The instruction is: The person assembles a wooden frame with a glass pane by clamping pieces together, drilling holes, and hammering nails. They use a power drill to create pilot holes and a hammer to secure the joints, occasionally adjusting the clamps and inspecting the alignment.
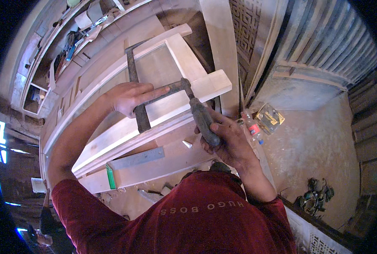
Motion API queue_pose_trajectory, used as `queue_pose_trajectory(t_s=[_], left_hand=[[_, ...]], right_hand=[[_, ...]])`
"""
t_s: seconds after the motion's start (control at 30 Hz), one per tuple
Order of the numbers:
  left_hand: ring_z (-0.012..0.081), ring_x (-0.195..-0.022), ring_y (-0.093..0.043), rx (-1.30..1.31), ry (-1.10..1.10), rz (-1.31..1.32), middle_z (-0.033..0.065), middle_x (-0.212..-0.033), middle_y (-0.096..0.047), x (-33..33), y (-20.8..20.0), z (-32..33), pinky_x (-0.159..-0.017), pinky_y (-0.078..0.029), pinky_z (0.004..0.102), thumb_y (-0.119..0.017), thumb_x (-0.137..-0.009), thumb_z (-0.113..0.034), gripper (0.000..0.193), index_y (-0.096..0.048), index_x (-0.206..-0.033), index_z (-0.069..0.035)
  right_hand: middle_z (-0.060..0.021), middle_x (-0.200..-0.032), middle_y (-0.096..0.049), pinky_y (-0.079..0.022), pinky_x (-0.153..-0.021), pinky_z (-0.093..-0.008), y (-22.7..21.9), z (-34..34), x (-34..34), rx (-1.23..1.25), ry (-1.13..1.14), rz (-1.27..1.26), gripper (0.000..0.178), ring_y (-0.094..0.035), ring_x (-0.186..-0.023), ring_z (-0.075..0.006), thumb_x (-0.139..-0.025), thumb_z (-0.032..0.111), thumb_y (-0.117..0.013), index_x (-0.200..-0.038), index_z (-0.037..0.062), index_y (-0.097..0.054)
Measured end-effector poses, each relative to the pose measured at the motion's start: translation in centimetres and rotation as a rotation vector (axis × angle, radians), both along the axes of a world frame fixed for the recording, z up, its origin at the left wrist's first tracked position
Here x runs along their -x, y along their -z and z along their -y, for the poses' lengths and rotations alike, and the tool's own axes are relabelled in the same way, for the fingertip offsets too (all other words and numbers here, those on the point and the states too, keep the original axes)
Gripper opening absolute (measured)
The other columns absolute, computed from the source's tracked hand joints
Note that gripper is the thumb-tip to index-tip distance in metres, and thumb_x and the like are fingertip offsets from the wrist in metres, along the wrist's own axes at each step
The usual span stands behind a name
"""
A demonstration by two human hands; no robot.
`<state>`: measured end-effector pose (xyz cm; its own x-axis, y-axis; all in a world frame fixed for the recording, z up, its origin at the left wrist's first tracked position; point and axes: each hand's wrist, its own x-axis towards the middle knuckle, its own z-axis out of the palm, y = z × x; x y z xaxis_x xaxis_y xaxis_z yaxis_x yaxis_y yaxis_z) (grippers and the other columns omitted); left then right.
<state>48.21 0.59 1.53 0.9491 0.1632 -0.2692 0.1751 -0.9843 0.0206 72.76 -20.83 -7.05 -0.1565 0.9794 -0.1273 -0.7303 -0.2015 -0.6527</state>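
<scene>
The near edge of the counter runs across the lower middle of the frame, and floor stretches over the right side. A pale wooden frame lies on the counter from lower left to upper centre, the end of one rail reaching right of centre. One dark metal clamp lies across it at the centre. The left hand closes around the clamp's bar, a finger extended along its arm; the right hand wraps its handle.

Right of centre, one clear bottle with a red label is just beside one dark-and-yellow box; their contents cannot be made out. At upper left, a shelf holds assorted tools, too crowded to count.

Below the wooden frame are one green-handled square and one small white cone, well apart.
</scene>
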Motion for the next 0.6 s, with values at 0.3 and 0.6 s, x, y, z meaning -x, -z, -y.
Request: queue_pose_trajectory(t_s=[0.3, 0.6], left_hand=[[0.0352, -0.091, -0.060, -0.134, -0.090, 0.335, 0.0127, -0.110, -0.055, 2.9, 0.6, 1.5, -0.083, -0.050, 0.0444, -0.083, -0.054, -0.015, 0.091, -0.049, -0.138, -0.020], [0.0171, -0.079, -0.061, 0.333, -0.991, 0.710, 0.0089, -0.100, -0.061, 4.8, 5.6, 8.0, -0.073, -0.053, 0.0309, -0.077, -0.067, 0.001, 0.073, -0.051, -0.135, -0.006]], right_hand=[[-0.0115, -0.093, -0.060, -0.047, -0.045, -0.0226, -1.6, 0.3, 1.0, 0.013, -0.006, -0.048, 0.054, -0.059, -0.052, -0.0137, -0.088, 0.031, -0.058, -0.126, -0.0044, -0.044], [-0.0135, -0.092, -0.061, -0.053, -0.043, -0.0282, -0.3, 0.2, 1.8, 0.069, 0.005, -0.084, 0.056, -0.061, -0.052, -0.0163, -0.084, 0.029, -0.061, -0.126, -0.0030, -0.042]])
